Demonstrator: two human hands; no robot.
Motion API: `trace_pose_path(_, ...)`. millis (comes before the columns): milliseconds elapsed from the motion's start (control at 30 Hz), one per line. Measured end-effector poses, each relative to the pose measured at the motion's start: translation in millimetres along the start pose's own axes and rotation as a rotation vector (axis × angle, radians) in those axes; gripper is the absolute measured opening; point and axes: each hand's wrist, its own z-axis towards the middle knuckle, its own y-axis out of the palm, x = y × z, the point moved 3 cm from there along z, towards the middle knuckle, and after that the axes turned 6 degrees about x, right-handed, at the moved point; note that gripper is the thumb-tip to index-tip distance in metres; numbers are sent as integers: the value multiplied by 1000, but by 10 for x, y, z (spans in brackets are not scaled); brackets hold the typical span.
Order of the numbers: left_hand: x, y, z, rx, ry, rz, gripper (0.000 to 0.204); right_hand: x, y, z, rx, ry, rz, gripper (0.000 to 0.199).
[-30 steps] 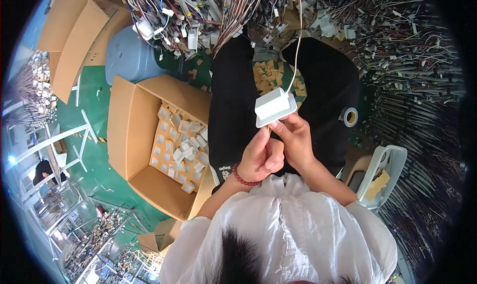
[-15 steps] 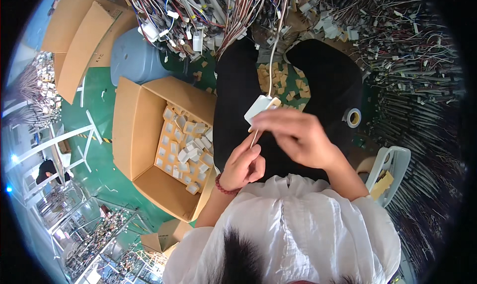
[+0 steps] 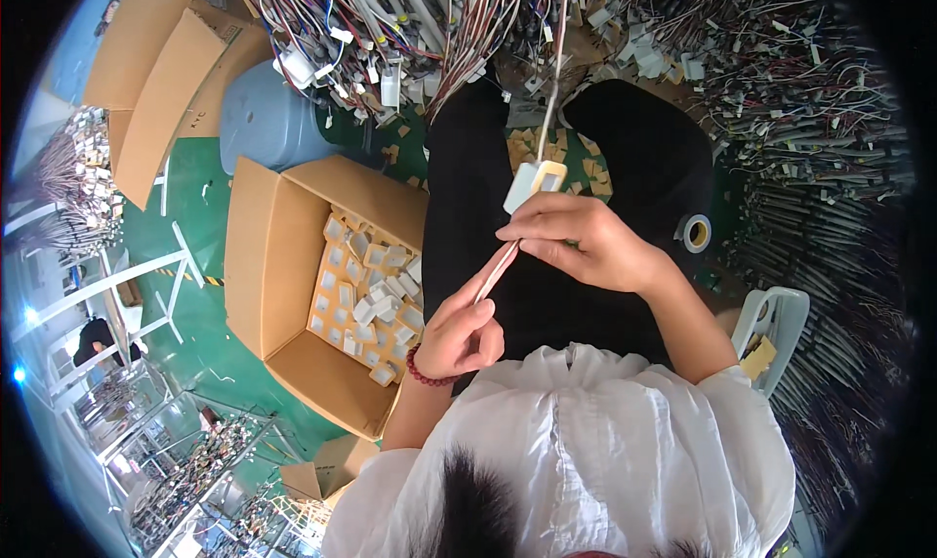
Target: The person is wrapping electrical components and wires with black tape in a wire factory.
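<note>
A seated person's right hand is pinching a small white plastic housing over the lap while the left hand, fingers closed, is peeling a thin strip off it, seemingly needing a steady downward pull.

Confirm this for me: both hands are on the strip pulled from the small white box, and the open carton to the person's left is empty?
Not empty. The head view shows the carton holding many small white pieces. The rest stands: left hand and right hand both grip the strip below the white box.
</note>
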Motion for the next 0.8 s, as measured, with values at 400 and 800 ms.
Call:
trace_pose_path(400, 55, 14, -24, 10, -69, 252, 56, -5, -42, 11, 36, -82, -117, 12)
trace_pose_path(800, 328, 369, 366, 475, 822, 1979, 9, -42, 17, -345, 179, -214, -781, 15)
